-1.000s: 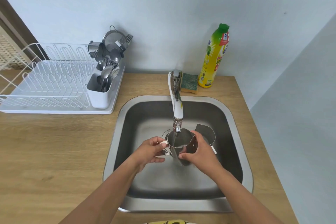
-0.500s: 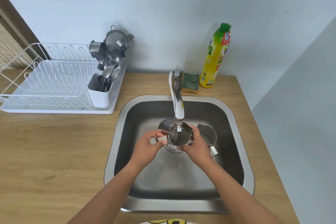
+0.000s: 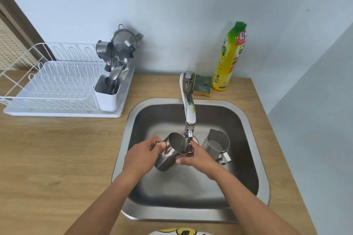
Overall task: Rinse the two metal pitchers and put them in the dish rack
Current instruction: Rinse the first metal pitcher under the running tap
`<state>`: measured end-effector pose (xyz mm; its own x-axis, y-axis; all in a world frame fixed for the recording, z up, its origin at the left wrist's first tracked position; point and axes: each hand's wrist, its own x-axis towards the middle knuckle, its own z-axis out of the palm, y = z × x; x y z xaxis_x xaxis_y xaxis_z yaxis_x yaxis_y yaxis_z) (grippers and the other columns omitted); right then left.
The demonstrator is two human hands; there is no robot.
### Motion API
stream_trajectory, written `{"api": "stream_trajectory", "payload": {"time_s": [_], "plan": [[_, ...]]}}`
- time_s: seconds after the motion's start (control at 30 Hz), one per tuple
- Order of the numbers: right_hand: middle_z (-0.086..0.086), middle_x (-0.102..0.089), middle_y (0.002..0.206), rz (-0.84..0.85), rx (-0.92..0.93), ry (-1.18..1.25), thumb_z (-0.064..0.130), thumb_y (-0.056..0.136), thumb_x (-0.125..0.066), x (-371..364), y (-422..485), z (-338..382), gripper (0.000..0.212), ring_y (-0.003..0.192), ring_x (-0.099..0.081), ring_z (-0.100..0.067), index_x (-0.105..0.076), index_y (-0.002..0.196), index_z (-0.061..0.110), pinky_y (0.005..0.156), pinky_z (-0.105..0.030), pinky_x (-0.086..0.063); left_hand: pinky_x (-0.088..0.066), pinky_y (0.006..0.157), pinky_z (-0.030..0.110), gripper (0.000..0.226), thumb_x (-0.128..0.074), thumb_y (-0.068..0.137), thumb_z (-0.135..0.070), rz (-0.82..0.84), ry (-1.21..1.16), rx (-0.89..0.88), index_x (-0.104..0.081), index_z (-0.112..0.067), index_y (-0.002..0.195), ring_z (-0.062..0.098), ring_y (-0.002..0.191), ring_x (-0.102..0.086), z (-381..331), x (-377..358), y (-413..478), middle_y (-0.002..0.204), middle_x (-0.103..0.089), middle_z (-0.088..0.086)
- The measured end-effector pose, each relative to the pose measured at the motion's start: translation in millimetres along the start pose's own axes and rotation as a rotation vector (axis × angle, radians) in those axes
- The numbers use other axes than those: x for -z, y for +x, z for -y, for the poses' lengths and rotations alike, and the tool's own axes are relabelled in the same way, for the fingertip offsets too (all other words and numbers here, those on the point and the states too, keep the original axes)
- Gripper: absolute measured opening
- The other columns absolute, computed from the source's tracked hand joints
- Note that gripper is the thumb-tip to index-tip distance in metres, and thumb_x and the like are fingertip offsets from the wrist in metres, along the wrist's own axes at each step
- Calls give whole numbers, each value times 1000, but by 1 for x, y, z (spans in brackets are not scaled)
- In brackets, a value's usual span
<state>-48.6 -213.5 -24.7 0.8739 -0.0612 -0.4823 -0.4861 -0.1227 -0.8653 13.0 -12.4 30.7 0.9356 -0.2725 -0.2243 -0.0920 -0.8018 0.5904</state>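
Left hand (image 3: 142, 158) was curled round the handle side of the first metal pitcher (image 3: 170, 155), pinching what looked to me like its handle, while my right hand (image 3: 198, 158) gripped the opposite wall near the rim, thumb laid across the steel. Between them the pitcher hung over the sink (image 3: 152, 120), tilted with its mouth turned up toward the tap (image 3: 189, 120), whose nozzle sat just above the rim. From my feed I could not tell for certain whether water was running. The second pitcher (image 3: 215, 145) stood upright on the sink floor just beside my right hand, untouched. On the counter (image 3: 57, 158) to the left, well apart from the basin, the white dish rack (image 3: 57, 82) held no pitcher, only utensils in its cutlery holder (image 3: 107, 97). I judged the job to be early: the first rinse was in hand, and both placements and the whole second rinse were not yet done.
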Motion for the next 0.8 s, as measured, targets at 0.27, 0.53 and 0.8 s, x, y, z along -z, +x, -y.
{"api": "stream_trajectory", "payload": {"time_s": [0.27,0.53,0.8], "plan": [[5,-68,96,-52,-22,-99,17,73,-85,11,-23,-2,57,85,-63,-4,-52,120,20,69,-13,-50,-58,50,32,13,-55,93,-39,232,-434,161,-66,-34,88,20,83,-71,4,-11,-5,93,-74,-7],[11,-59,115,-246,49,-343,27,62,-86,26,-35,-2,76,106,-61,-9,-48,127,32,96,-31,-49,-57,74,32,6,-60,95,-18,368,-722,156,-63,-15,91,16,88,-62,2,-42,2,95,-66,9],[11,-62,114,-259,75,-256,17,68,-84,19,-29,8,73,106,-63,-15,-37,117,43,96,-37,-51,-52,78,31,3,-69,87,-28,152,-537,19,-70,-28,84,9,81,-65,-2,-35,13,85,-73,-17]]}}
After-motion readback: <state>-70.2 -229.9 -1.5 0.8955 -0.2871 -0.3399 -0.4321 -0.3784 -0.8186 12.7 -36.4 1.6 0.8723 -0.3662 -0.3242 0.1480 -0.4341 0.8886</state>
